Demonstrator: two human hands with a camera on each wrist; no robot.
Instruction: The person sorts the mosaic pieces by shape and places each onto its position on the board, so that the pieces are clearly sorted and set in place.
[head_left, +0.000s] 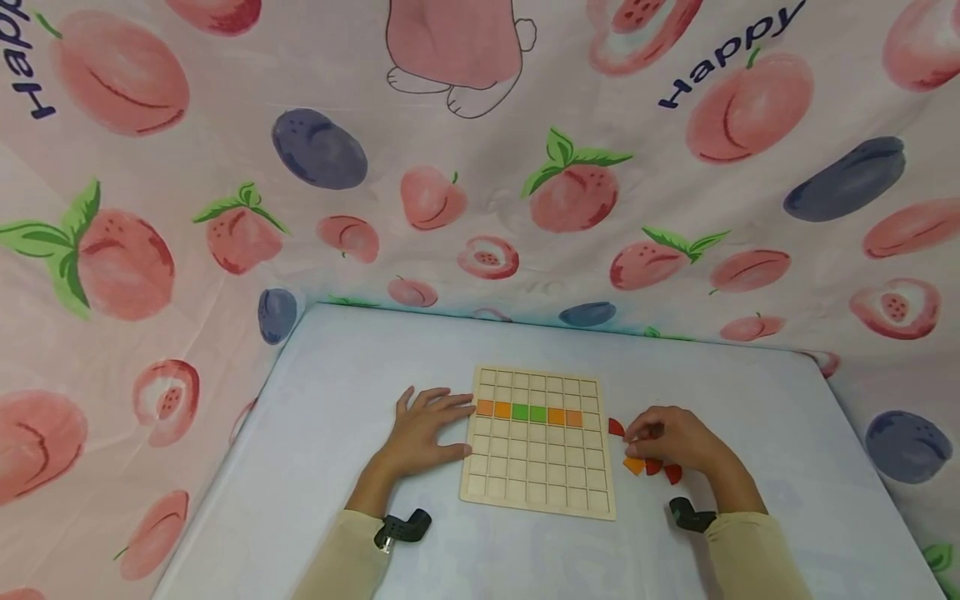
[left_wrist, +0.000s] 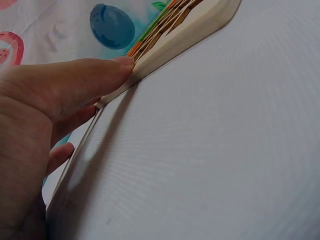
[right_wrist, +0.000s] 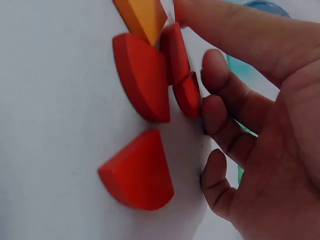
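Observation:
A square wooden grid board (head_left: 536, 475) lies on the table, with one row of orange and green tiles (head_left: 528, 412) set across it. My left hand (head_left: 426, 433) spreads along the board's left edge. In the left wrist view its thumb (left_wrist: 117, 70) touches the board's side. Right of the board, my right hand (head_left: 678, 437) is over a small cluster of pieces. Its thumb (right_wrist: 225, 25) and hidden index finger pinch a red piece (right_wrist: 176, 11), mostly out of sight. Below are red quarter-round pieces (right_wrist: 142, 77) and an orange piece (right_wrist: 142, 17).
A red piece (head_left: 615, 427) lies between the board and the right hand. Another red quarter-round piece (right_wrist: 140, 172) is nearest the right wrist camera. The white table (head_left: 360, 350) meets a fruit-printed cloth (head_left: 487, 192) at its back and sides. Each wrist wears a black camera mount (head_left: 405, 527).

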